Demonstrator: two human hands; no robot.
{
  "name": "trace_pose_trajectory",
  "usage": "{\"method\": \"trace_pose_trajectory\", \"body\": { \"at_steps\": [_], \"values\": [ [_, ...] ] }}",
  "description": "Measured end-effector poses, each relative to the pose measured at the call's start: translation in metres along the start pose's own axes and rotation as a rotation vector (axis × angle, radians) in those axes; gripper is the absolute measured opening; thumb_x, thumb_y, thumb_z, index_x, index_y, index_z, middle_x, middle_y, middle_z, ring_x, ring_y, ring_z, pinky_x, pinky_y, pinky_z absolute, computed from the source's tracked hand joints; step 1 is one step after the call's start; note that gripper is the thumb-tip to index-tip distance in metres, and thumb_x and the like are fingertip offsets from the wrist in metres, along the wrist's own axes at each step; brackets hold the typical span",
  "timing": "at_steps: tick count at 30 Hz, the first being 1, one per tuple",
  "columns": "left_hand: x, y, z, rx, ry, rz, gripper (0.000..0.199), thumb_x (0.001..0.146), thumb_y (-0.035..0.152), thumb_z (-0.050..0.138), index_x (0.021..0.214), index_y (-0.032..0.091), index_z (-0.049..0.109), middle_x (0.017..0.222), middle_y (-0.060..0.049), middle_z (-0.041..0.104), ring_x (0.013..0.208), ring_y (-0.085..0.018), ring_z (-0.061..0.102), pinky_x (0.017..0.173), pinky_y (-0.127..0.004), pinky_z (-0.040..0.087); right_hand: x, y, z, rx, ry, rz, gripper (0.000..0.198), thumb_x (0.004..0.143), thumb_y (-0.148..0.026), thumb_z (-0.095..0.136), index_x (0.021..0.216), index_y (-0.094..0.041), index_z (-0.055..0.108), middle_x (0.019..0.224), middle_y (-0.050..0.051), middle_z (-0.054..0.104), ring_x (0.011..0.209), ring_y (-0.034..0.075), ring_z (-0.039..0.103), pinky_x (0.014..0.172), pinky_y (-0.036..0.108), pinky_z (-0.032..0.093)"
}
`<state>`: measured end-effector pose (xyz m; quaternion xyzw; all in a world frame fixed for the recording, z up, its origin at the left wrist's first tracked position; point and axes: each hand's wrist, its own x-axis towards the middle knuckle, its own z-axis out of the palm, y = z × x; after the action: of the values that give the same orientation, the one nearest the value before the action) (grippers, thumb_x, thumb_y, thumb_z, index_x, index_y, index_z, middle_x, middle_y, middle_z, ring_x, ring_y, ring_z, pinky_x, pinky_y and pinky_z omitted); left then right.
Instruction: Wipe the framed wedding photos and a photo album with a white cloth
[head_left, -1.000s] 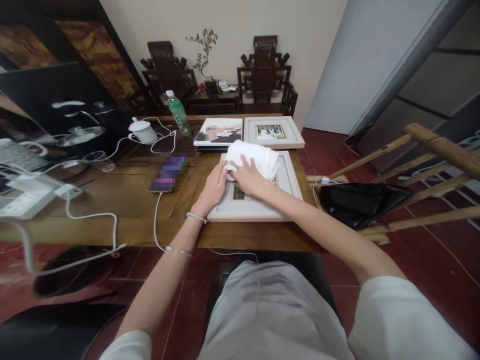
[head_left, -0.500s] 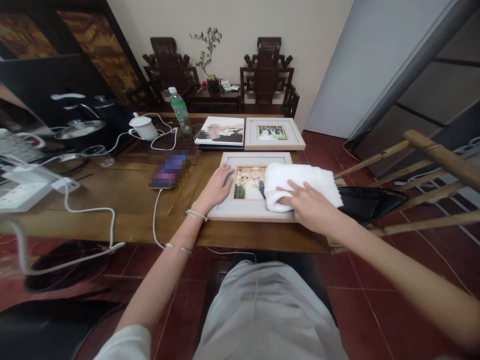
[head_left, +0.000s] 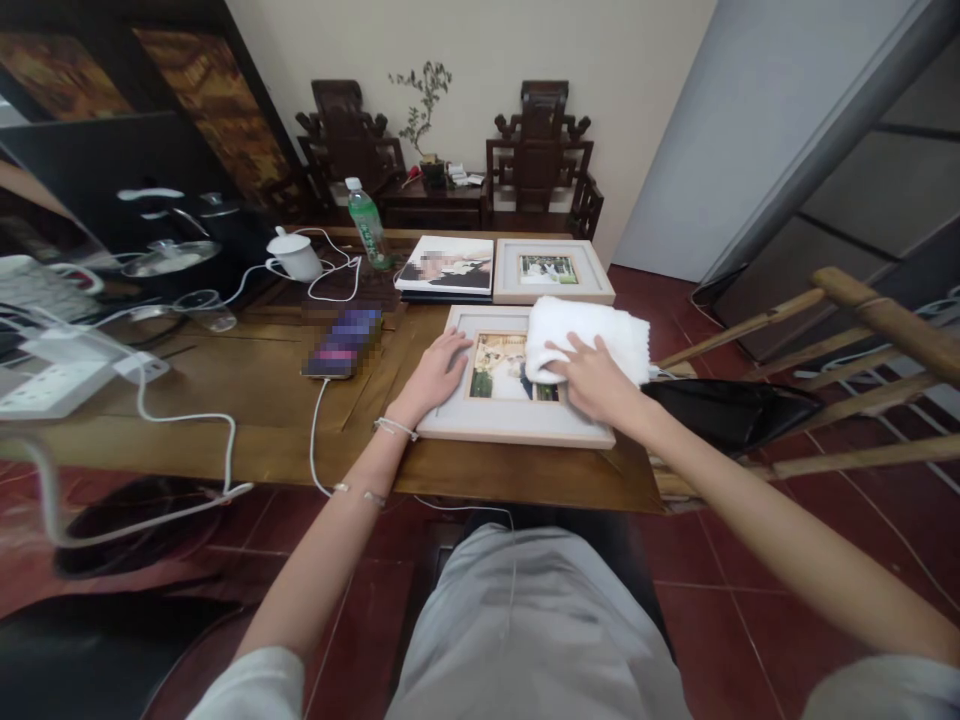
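Observation:
A light wood picture frame (head_left: 517, 426) lies flat near the table's front edge, with a photo (head_left: 499, 368) inside a pale border. My left hand (head_left: 439, 374) rests on the frame's left side, fingers stretched out and holding nothing. On the right part of the frame, my right hand (head_left: 595, 382) grips a folded white towel (head_left: 589, 325) and presses it down. The towel hides the frame's upper right corner and part of the photo.
Behind lie a second framed photo (head_left: 551, 292) and a stack of photo panels (head_left: 444, 262). A green-labelled bottle (head_left: 367, 225), a lidded white cup (head_left: 295, 257) and a phone on a cable (head_left: 343, 342) stand or lie leftward. A black bag (head_left: 731, 412) hangs near the bamboo chair (head_left: 877, 300).
My right hand has moved the towel away from me, up the frame, uncovering its lower right corner. My left hand stays on the left side.

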<state>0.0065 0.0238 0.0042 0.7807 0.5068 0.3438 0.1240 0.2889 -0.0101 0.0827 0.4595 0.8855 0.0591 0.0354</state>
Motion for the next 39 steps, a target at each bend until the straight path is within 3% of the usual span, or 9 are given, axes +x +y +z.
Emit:
{"method": "trace_pose_trajectory", "body": {
  "at_steps": [6,10,13,19,23,26,32,36,39],
  "values": [
    [0.000,0.000,0.002,-0.008,0.020,0.007,0.034,0.093,0.025,0.048,0.120,0.015,0.066,0.137,-0.015,0.064,0.144,-0.031,0.045,0.120,-0.053,0.035,-0.059,-0.054,-0.023,0.173,-0.093,-0.154,0.064,0.079,0.000,0.041,0.136,-0.021,0.063,0.156,0.009,0.049,0.142,0.036,0.042,0.110,0.061,0.036],
    [0.000,0.001,0.001,-0.006,0.022,0.009,0.034,0.093,0.024,0.047,0.119,0.015,0.066,0.136,-0.014,0.065,0.143,-0.030,0.046,0.120,-0.052,0.036,-0.054,-0.073,-0.023,0.294,-0.075,-0.222,0.067,0.080,0.002,0.039,0.139,-0.023,0.060,0.158,0.006,0.046,0.147,0.033,0.036,0.115,0.059,0.032],
    [0.000,0.001,-0.001,-0.012,0.015,0.007,0.034,0.093,0.024,0.047,0.120,0.017,0.066,0.136,-0.013,0.065,0.143,-0.030,0.046,0.119,-0.053,0.036,-0.026,-0.063,-0.009,0.292,-0.046,-0.179,0.068,0.081,0.002,0.041,0.141,-0.024,0.059,0.157,0.007,0.047,0.149,0.033,0.033,0.117,0.061,0.028],
    [-0.001,0.001,-0.003,-0.011,0.007,0.020,0.035,0.094,0.026,0.047,0.122,0.014,0.065,0.137,-0.016,0.064,0.143,-0.030,0.046,0.120,-0.051,0.035,0.045,0.001,0.011,0.208,0.164,0.025,0.066,0.085,0.000,0.038,0.147,-0.016,0.052,0.153,0.014,0.051,0.149,0.034,0.032,0.119,0.061,0.023],
    [-0.001,0.002,-0.003,-0.020,0.010,0.010,0.035,0.094,0.025,0.047,0.122,0.015,0.065,0.137,-0.016,0.063,0.142,-0.030,0.047,0.119,-0.052,0.036,0.068,0.010,0.011,0.167,0.142,0.089,0.066,0.084,0.001,0.040,0.147,-0.014,0.052,0.156,0.014,0.047,0.151,0.039,0.025,0.117,0.066,0.021],
    [-0.001,0.003,-0.003,-0.045,0.011,-0.002,0.033,0.093,0.025,0.049,0.120,0.017,0.065,0.137,-0.014,0.064,0.143,-0.029,0.046,0.120,-0.053,0.035,0.054,-0.010,0.006,0.132,0.039,0.057,0.066,0.082,0.002,0.041,0.144,-0.016,0.056,0.163,0.011,0.036,0.151,0.042,0.021,0.115,0.072,0.019],
    [-0.002,0.004,-0.002,-0.055,0.011,-0.029,0.032,0.092,0.023,0.050,0.119,0.018,0.066,0.138,-0.013,0.064,0.144,-0.030,0.044,0.119,-0.055,0.035,-0.017,-0.070,-0.026,0.289,-0.191,-0.122,0.072,0.078,0.002,0.042,0.141,-0.028,0.059,0.158,0.006,0.046,0.145,0.040,0.037,0.109,0.068,0.036],
    [-0.003,0.005,-0.005,-0.058,-0.010,-0.011,0.035,0.093,0.023,0.047,0.122,0.016,0.065,0.139,-0.014,0.063,0.145,-0.029,0.043,0.121,-0.052,0.034,-0.033,-0.093,-0.037,0.367,-0.140,-0.293,0.070,0.079,0.002,0.040,0.141,-0.026,0.059,0.158,0.006,0.045,0.146,0.037,0.037,0.112,0.063,0.036],
    [-0.002,0.004,-0.005,-0.062,-0.005,-0.015,0.035,0.094,0.022,0.044,0.121,0.017,0.065,0.139,-0.013,0.063,0.144,-0.028,0.044,0.120,-0.050,0.036,-0.017,-0.088,-0.026,0.368,-0.127,-0.268,0.072,0.080,0.002,0.040,0.143,-0.027,0.057,0.155,0.005,0.050,0.148,0.036,0.034,0.113,0.065,0.034]
  ]
}}
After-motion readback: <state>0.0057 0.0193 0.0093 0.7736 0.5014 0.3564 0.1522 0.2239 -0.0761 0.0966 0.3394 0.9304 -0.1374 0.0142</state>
